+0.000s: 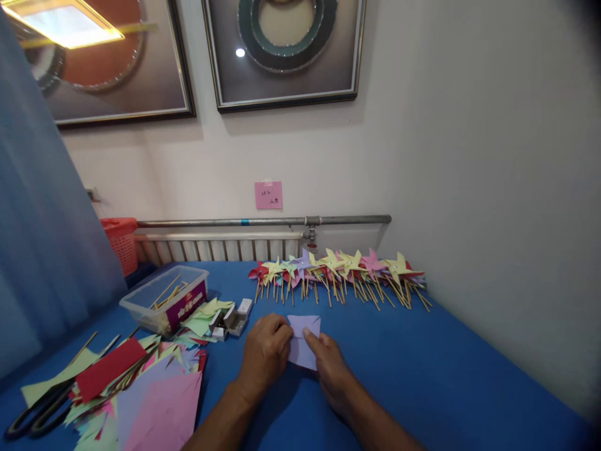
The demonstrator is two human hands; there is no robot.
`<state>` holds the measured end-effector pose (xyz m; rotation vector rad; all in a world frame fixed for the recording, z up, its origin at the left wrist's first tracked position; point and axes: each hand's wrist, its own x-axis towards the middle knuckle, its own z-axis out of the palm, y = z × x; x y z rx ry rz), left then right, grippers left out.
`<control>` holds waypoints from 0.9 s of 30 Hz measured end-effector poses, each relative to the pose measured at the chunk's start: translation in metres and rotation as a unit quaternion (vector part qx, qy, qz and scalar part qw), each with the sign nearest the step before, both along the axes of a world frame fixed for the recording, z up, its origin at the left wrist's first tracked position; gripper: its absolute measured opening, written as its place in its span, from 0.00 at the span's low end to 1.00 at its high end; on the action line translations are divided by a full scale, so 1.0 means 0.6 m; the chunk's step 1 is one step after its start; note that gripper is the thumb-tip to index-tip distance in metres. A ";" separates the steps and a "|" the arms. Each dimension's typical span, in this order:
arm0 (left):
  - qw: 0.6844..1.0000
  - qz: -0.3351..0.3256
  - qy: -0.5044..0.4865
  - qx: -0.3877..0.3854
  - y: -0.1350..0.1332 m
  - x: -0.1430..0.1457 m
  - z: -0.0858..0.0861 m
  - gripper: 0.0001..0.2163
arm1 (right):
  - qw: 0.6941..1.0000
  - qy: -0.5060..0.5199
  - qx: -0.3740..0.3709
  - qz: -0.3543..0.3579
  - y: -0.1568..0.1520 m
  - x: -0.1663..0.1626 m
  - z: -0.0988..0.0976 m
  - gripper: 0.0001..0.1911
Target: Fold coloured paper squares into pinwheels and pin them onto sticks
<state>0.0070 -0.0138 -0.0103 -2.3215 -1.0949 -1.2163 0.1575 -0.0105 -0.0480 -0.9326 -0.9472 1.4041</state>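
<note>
A small lilac paper square (pixel 304 341) lies on the blue table (pixel 422 369) in front of me. My left hand (pixel 265 351) rests on its left edge with fingers curled over the paper. My right hand (pixel 328 369) presses its lower right part, index finger stretched onto the sheet. Both hands hold the paper between them.
A row of finished paper pinwheels (pixel 338 272) on wooden sticks lines the wall. At left are a clear plastic box of sticks (pixel 164 304), a small open box (pixel 232 319), a heap of coloured paper sheets (pixel 150 394) and scissors (pixel 37 413). An orange basket (pixel 121 241) stands by the radiator.
</note>
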 end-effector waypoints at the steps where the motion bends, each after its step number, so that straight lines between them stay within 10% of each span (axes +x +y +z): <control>1: 1.000 0.006 0.009 0.006 0.000 0.000 0.001 0.12 | 1.000 -0.003 -0.001 0.002 0.001 0.000 -0.001 0.26; 13: 0.997 0.017 0.069 0.021 -0.003 0.001 0.003 0.13 | 0.998 -0.043 -0.005 -0.041 -0.001 0.006 0.006 0.20; 27: 0.918 -0.173 -0.180 -0.309 0.007 -0.032 0.031 0.09 | 0.994 -0.090 -0.042 -0.047 0.009 0.023 0.012 0.18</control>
